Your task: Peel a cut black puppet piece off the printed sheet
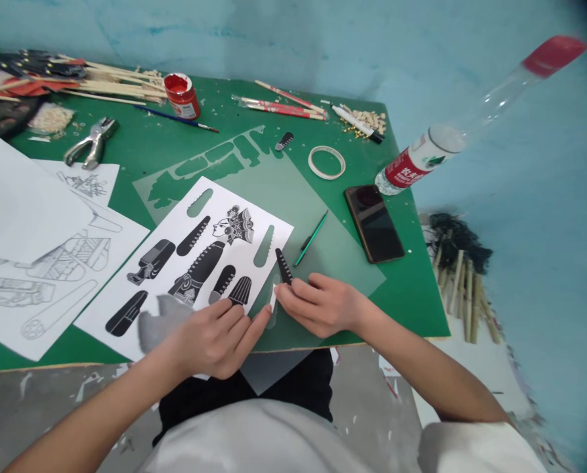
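A black paper cut-out with a white notched edge [283, 264] is pinched in the fingertips of my right hand [326, 305]. Opposite it, my left hand [224, 335] has curled fingers, the index finger reaching to a small white strip [273, 299] between the two hands. My left fingertips are partly hidden. Beneath lies a white printed sheet [175, 276] with black puppet-like figure parts and several cut holes. A translucent plastic sheet [333, 256], cut away along its far edge, extends under the paper. Just beyond my right hand rests a thin green pen-like tool [312, 238].
On the green table [416, 289] stand a red paint jar [182, 96] and a water bottle [412, 164]. A tape roll [326, 162], phone [373, 223], hole punch [92, 143], brush [178, 119], marker [357, 123], and line-drawing sheets [62, 289] lie around. A blue wall [293, 39] stands behind.
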